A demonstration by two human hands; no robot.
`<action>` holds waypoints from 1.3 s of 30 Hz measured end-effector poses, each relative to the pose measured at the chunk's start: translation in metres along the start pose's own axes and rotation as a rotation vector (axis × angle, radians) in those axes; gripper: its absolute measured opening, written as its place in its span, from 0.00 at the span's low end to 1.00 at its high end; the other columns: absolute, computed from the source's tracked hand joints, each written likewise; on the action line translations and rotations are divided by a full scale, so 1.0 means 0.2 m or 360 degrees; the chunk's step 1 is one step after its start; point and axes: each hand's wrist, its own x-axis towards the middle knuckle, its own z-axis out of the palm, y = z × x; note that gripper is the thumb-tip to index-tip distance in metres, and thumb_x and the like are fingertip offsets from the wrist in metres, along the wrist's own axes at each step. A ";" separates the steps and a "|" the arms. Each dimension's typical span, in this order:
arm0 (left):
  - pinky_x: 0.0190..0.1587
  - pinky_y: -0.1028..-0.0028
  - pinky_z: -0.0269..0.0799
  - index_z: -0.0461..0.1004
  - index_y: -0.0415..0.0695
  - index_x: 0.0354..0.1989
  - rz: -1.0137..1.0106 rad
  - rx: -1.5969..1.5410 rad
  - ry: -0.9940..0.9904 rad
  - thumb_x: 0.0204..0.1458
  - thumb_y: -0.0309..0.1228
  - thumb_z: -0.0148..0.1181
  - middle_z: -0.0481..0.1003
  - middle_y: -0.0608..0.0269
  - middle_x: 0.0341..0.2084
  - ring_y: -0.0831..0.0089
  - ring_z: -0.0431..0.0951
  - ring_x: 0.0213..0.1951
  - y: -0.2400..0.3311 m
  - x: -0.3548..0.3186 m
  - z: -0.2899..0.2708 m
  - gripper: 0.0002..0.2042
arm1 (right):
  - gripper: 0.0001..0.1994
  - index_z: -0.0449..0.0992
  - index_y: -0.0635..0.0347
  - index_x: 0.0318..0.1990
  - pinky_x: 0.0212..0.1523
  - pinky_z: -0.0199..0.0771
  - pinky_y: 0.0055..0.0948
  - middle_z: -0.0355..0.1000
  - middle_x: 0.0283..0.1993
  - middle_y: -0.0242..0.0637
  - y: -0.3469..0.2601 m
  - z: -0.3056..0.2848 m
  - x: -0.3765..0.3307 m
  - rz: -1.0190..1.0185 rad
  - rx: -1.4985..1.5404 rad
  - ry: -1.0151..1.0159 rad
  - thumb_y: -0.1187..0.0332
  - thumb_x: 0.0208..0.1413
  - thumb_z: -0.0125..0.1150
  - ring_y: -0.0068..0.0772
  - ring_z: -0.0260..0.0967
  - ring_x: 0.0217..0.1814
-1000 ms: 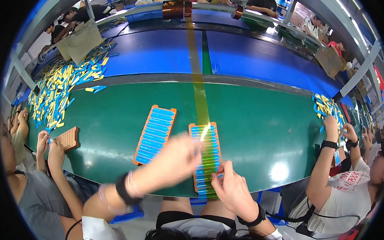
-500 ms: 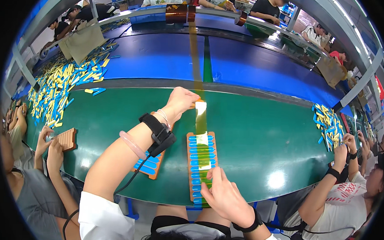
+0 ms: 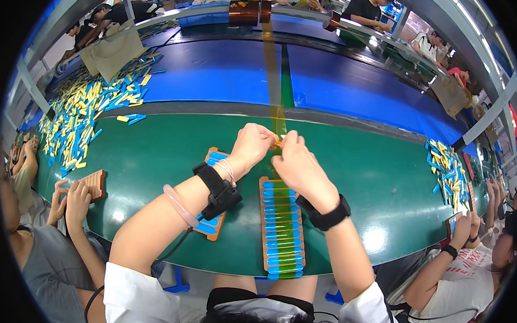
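Note:
From a roll (image 3: 243,13) on the overhead bar, a strip of amber film tape (image 3: 272,70) runs down toward me. My left hand (image 3: 253,145) pinches a small orange piece at the tape; its kind is too small to make out. Close beside it, my right hand (image 3: 300,166) has its fingers closed on the tape. Below them lies an orange-brown slotted tray (image 3: 302,250) with a row of blue strips (image 3: 271,227), the tape running lengthwise across them. A second such tray (image 3: 212,236) with blue strips lies partly hidden under my left forearm.
Yellow and blue strips are heaped at the left (image 3: 78,125) and right (image 3: 445,172) of the green table (image 3: 378,184). Blue mats (image 3: 343,78) lie beyond its far edge. Co-workers sit close on both sides; one at the left holds a brown tray (image 3: 97,184).
My right hand has moved up from the near part of the tray to beside my left hand. The tape's loose, shiny stretch now lies along the tray. My left hand has shifted slightly right.

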 end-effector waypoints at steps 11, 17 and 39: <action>0.26 0.64 0.69 0.65 0.40 0.30 0.1125 0.1826 0.0061 0.48 0.39 0.52 0.70 0.52 0.15 0.57 0.73 0.23 0.24 0.00 -0.11 0.13 | 0.16 0.57 0.67 0.43 0.40 0.68 0.35 0.60 0.44 0.48 0.22 -0.24 -0.50 0.0108 0.0148 0.0047 0.73 0.46 0.49 0.41 0.67 0.40; 0.30 0.68 0.72 0.65 0.38 0.38 0.0318 0.0499 0.0106 0.55 0.44 0.39 0.73 0.53 0.20 0.65 0.75 0.26 0.47 -0.18 -0.32 0.19 | 0.24 0.54 0.70 0.49 0.44 0.65 0.39 0.54 0.49 0.54 0.25 -0.05 -0.38 -0.0167 -0.0125 -0.0049 0.67 0.48 0.52 0.53 0.60 0.47; 0.51 0.66 0.55 0.51 0.33 0.54 0.0199 0.1198 0.0415 0.38 0.33 0.63 0.54 0.49 0.51 0.54 0.56 0.49 -0.30 -1.07 -0.43 0.36 | 0.27 0.55 0.37 0.58 0.34 0.66 0.44 0.62 0.43 0.55 1.01 -0.41 -0.17 -0.0403 -0.1309 0.0360 0.75 0.49 0.42 0.52 0.65 0.34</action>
